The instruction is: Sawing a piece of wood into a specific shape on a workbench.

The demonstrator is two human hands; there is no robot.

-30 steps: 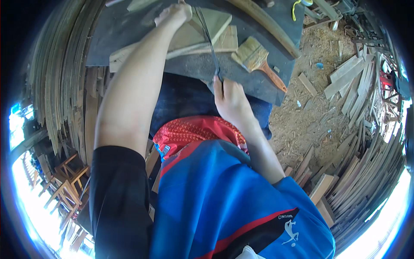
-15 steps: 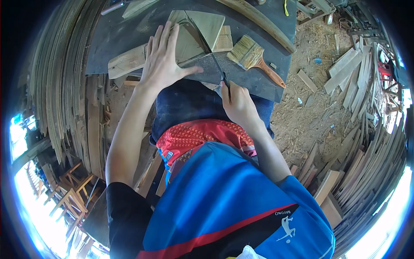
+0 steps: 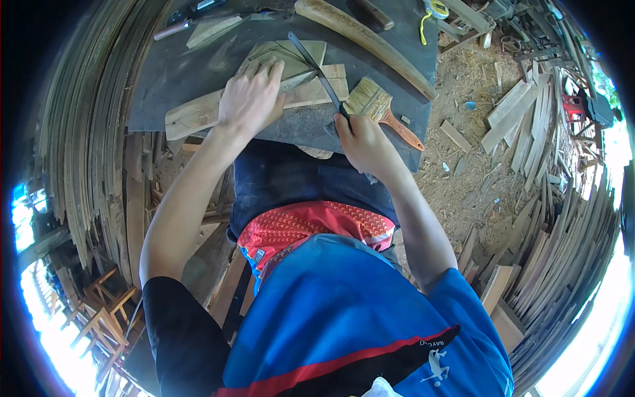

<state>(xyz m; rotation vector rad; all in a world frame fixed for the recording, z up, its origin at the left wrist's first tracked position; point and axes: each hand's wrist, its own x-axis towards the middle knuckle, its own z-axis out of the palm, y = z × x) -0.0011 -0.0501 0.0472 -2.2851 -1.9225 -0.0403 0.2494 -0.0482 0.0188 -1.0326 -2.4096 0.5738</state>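
Observation:
My right hand [image 3: 364,142] is closed round the handle of a long, narrow, dark-bladed tool [image 3: 311,61]. Its kind is unclear; the blade slants up and left past the edge of a flat wooden board [image 3: 307,49]. With fingers bent down and thumb along the near side, my left hand [image 3: 250,99] grips that board; part of the grip is hidden beneath the palm. The board rests across a longer piece of timber [image 3: 192,116] on the dark tabletop [image 3: 159,86]. A wide paintbrush [image 3: 380,102] with a wooden handle lies just right of my right hand.
A long curved piece of wood [image 3: 364,40] crosses the table's far right. A wood offcut [image 3: 213,30] lies far left. A yellow tape measure [image 3: 435,10] is at the far right corner. Stacked planks [image 3: 86,119] stand left; sawdust and scraps cover the floor [image 3: 456,192] right.
My left hand's spread fingers have bent down onto the board. The board has shifted and turned, baring more timber beneath. The blade has moved slightly, and the view has shifted.

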